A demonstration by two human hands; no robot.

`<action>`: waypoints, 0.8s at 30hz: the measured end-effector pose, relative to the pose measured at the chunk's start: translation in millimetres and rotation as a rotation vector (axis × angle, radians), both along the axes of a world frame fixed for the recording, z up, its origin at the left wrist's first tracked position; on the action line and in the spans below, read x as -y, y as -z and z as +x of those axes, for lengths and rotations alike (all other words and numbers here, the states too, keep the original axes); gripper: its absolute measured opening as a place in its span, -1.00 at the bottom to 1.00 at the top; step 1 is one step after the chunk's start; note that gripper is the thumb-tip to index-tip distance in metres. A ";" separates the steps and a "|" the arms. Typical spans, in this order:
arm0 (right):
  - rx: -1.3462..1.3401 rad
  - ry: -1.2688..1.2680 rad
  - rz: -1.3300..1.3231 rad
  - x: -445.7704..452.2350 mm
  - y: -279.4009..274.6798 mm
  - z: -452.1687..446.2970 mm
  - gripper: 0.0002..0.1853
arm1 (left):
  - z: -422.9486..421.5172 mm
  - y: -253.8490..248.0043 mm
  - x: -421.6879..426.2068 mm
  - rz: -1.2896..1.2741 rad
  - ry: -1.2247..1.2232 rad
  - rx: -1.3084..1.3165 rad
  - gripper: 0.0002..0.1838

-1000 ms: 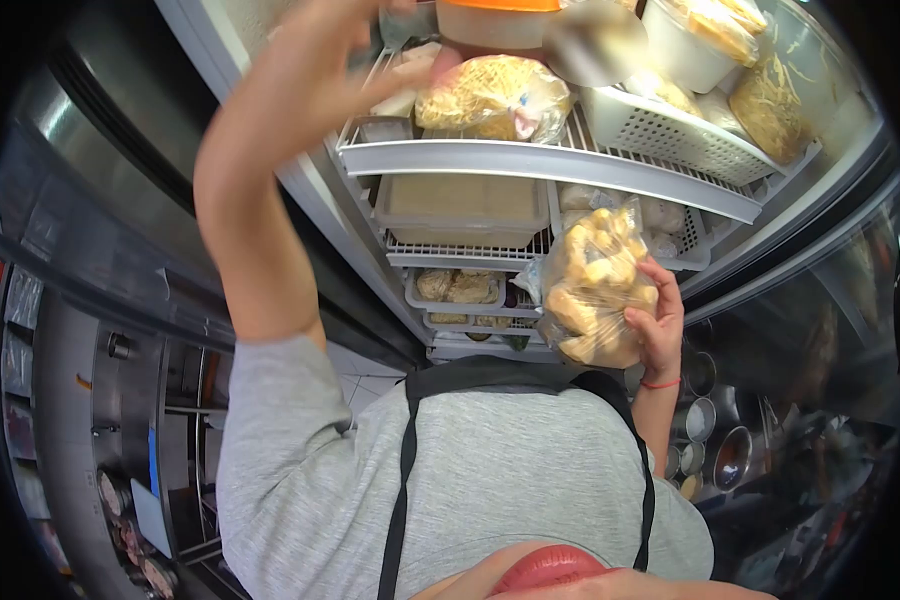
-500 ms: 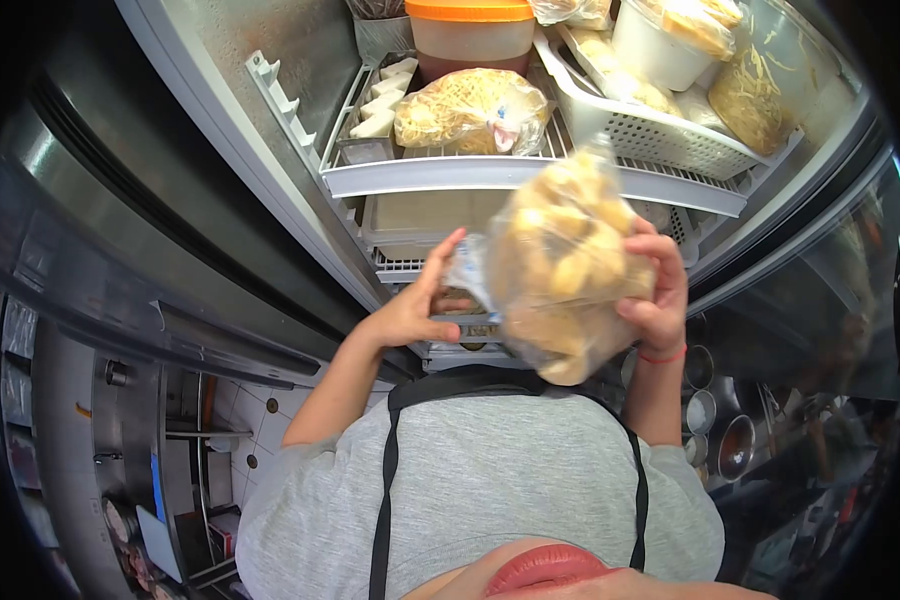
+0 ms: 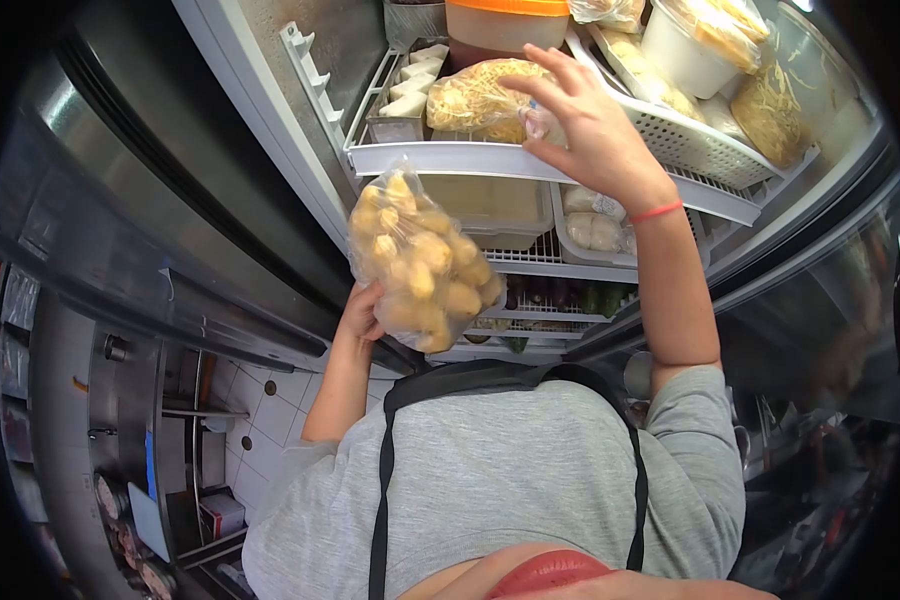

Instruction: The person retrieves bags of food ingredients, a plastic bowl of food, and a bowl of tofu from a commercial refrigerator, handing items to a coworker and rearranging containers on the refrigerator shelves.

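A clear plastic bag of yellowish, rounded food pieces [image 3: 425,270] hangs in front of the refrigerator shelves. My left hand [image 3: 362,312] grips it at its lower left side, with part of the fingers hidden behind the bag. Raised over the upper shelf's front edge, my right hand [image 3: 595,125] has its fingers spread and holds nothing. Close to those fingers lies a knotted bag of pale yellow shreds [image 3: 485,100]; I cannot tell whether they touch it.
On the upper shelf [image 3: 450,158] stand an orange-lidded tub [image 3: 505,35], a tray of white pieces [image 3: 395,128] and a white perforated basket [image 3: 685,140] full of bags. Lower down are a lidded container [image 3: 500,210] and a tray with wrapped white items [image 3: 595,230]. Open doors flank both sides.
The bag of yellowish pieces has passed from my right hand to my left and moved leftward. My right hand has let go and risen to the upper shelf.
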State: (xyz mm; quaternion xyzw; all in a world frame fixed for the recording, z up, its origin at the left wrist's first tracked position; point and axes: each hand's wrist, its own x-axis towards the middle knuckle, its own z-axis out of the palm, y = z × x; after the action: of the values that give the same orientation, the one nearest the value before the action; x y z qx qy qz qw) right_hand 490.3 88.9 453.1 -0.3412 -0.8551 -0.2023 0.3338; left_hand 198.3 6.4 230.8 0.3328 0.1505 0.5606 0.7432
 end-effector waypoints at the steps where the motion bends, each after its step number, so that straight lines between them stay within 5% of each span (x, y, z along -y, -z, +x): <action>1: -0.002 0.000 0.001 -6.6 4.1 -1.9 -0.56 | -5.7 0.2 -0.2 0.015 -0.022 -0.050 -0.32; 3: 0.035 0.032 -0.240 -13.8 10.7 -7.3 -0.40 | -11.7 -9.1 0.3 0.023 -0.013 -0.079 -0.32; 16: -0.207 -0.161 -0.305 -15.3 14.1 6.2 -0.84 | 11.7 -48.9 -85.9 -0.168 -0.074 0.006 -0.52; 19: -0.339 -0.147 -0.232 -12.2 17.4 -2.0 -0.87 | 30.2 -73.8 -86.7 -0.071 -0.221 -0.267 -0.44; 21: -0.423 -0.153 -0.189 -10.6 19.8 -3.2 -0.86 | 39.7 -85.3 -81.0 0.031 -0.516 -0.712 -0.24; 23: -0.620 -0.218 -0.216 -3.2 25.9 -1.3 -0.84 | 35.8 -72.2 -84.8 0.168 -0.489 -0.742 -0.06; 24: -0.622 -0.241 -0.095 7.5 24.4 -1.8 -0.83 | 34.8 -66.1 -85.4 0.334 -0.608 -1.005 -0.04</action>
State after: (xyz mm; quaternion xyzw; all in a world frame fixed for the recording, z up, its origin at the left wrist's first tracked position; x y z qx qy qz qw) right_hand 488.5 81.3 428.6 -0.2982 -0.7549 -0.0077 0.5840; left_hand 233.1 91.8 297.0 0.6108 0.4810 0.5381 0.3257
